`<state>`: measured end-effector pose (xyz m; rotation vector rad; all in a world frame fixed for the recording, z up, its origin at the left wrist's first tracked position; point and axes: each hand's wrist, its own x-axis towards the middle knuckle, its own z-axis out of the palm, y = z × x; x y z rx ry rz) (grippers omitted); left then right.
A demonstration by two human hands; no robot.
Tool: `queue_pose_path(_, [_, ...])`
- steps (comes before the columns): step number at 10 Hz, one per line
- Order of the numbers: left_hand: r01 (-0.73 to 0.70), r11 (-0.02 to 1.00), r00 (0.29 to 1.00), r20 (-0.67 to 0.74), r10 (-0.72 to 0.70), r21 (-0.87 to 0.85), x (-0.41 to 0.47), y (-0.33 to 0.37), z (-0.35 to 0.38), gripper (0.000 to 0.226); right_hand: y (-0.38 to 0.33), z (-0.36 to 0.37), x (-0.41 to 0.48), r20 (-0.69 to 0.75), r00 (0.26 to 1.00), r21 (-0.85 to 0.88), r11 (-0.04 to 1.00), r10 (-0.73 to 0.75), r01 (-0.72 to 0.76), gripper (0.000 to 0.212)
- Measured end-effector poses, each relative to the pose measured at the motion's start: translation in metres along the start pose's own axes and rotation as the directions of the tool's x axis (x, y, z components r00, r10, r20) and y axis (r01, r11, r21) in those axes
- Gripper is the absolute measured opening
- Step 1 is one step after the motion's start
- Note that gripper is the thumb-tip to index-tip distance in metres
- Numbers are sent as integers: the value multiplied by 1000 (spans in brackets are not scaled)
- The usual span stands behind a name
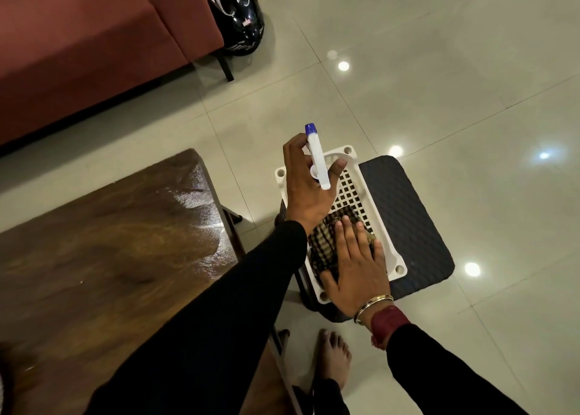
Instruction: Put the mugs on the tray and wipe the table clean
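Over one tray [390, 251]: two hands, one cloth [326, 245], one sprayer [317, 157].

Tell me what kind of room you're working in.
Probably a home living room: a red sofa beside a low wooden table, glossy tiled floor, and a helmet on the floor.

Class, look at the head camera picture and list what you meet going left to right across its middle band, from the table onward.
Wooden table → left hand holding the spray bottle → white tray with the checked cloth under the right hand → dark stool → tiled floor.
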<state>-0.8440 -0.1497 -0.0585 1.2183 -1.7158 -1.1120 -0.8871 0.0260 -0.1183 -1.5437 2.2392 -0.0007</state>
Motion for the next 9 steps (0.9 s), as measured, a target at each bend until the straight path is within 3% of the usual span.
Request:
queue_pose_path(2, [81, 997, 995, 64, -80, -13, -10, -17, -10, 90, -1, 2, -1, -11, 1000, -8, 1000, 2, -3, 98])
queue_pose_path(5, [214, 971, 969, 100, -225, 107, -40, -31, -30, 118, 1, 4, 0, -37, 999, -24, 1000, -6, 5, 99])
queue_pose_path(7, [301, 946, 948, 69, -311, 123, -94, -33, -68, 110, 6, 5, -1, -35, 999, 14, 1000, -12, 13, 100])
queue_pose_path(8, [306, 937, 947, 44, -317, 166, -127, -28, -92, 96, 3, -5, -4, -106, 994, 65, 997, -34, 41, 100])
queue_pose_path(9, [241, 938, 971, -63, -232, 248, -163, -37, -123, 71, -6, -10, -11, -204, 977, 128, 987, -65, 93, 96])
